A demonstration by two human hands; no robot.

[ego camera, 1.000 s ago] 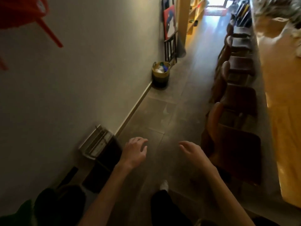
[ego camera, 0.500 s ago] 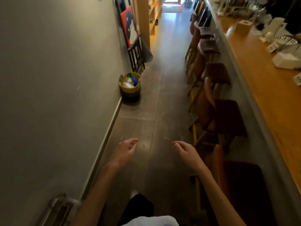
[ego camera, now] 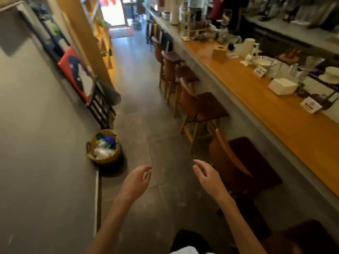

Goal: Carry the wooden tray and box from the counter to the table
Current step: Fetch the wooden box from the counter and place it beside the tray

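Narrow café aisle between a grey wall and a long bar.

Grey floor tiles (ego camera: 139, 99) run up the middle of the frame to a bright doorway (ego camera: 113, 13) at top centre. Brown wooden stools (ego camera: 201, 107) line the right side under the orange-wood counter (ego camera: 275, 114). A grey wall (ego camera: 36, 143) fills the left, with a red painting (ego camera: 75, 74), a dark rack (ego camera: 100, 105) and a yellow basket (ego camera: 104, 147) at its foot.

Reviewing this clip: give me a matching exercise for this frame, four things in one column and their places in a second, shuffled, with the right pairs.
Things:
1. woven basket
2. white box
3. red painting
4. left hand

Places:
A. on the wooden counter
B. leaning against the left wall
C. on the floor by the wall
D. empty, held out over the floor

Pairs: 1-C, 2-A, 3-B, 4-D
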